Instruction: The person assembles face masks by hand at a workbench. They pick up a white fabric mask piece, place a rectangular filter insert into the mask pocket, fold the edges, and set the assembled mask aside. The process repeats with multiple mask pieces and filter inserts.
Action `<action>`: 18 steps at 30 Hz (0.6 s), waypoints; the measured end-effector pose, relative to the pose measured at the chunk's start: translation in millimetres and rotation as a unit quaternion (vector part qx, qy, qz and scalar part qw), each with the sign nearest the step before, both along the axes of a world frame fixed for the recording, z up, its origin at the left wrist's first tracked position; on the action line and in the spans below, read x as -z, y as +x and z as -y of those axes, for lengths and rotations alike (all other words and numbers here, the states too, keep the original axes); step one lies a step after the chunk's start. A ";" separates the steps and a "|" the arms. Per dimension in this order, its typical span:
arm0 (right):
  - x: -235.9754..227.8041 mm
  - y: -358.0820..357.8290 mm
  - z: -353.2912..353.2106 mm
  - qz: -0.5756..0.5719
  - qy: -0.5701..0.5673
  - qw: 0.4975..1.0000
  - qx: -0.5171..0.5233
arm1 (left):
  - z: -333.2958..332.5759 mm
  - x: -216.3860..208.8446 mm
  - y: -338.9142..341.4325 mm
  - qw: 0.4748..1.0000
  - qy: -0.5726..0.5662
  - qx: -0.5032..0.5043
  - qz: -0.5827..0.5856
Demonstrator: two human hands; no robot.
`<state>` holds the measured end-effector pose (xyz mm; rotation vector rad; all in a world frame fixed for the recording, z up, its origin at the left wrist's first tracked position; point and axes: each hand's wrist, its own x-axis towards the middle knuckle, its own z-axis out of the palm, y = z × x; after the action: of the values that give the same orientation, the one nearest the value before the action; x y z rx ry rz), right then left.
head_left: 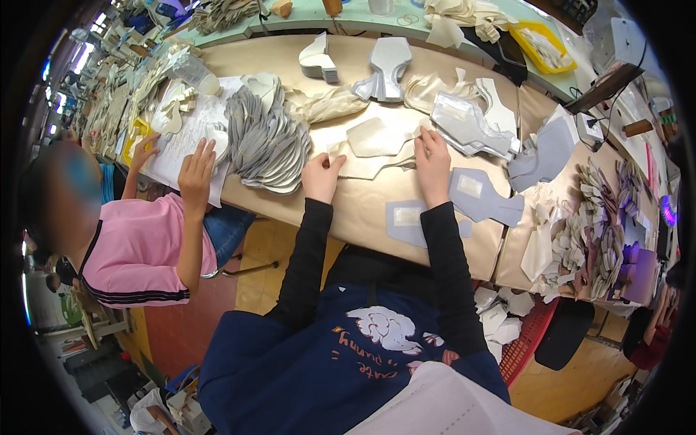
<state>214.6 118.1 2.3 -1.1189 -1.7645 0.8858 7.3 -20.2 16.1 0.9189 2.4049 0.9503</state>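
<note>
A cream cut piece, like fabric or thin leather (pixel 357 169), lies on the brown-covered table in front of me. On top of it sits a smaller cream panel (pixel 373 138) with angled edges. My left hand (pixel 322 177) pinches the large piece's left end between thumb and fingers. At its right end, my right hand (pixel 433 163) has its fingers closed on the edge. Close to my right forearm are a grey cut piece with a pale rectangle (pixel 406 219) and a larger grey piece (pixel 484 196) with a similar patch.
Bundled grey and white pieces (pixel 264 138) lie left of my hands. Stacks of white pieces (pixel 384 69) and a plastic-covered stack (pixel 467 123) stand beyond. A yellow tray (pixel 552 61) is far right. A person in a pink shirt (pixel 141 243) works at left. A red basket (pixel 523 348) stands below the table.
</note>
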 end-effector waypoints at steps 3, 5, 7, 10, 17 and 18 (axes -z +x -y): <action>0.7 -1.8 -5.8 0.023 0.046 0.999 0.001 | 13.8 -1.1 7.6 0.992 0.096 0.001 -0.082; 1.8 -3.0 -7.8 0.030 0.043 0.999 -0.001 | 34.4 -4.4 4.1 0.991 0.119 0.016 -0.054; 3.5 -4.4 -8.2 0.032 0.040 0.999 -0.002 | 51.7 -5.7 1.3 0.994 0.092 0.039 -0.047; 5.5 -5.8 -8.2 0.036 0.041 0.998 -0.005 | 63.9 -3.0 -0.3 0.997 0.056 0.031 0.047; 5.6 -3.6 -6.6 0.044 0.057 0.997 -0.006 | 49.3 -2.6 -3.8 0.995 0.024 0.094 -0.003; 5.3 -3.4 -6.4 0.042 0.057 0.997 -0.008 | 47.9 -5.8 -6.0 0.994 -0.006 0.101 0.035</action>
<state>211.2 124.5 -3.0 -1.0832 -1.8696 0.7475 1.3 -68.1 21.9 1.0817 2.2075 0.8776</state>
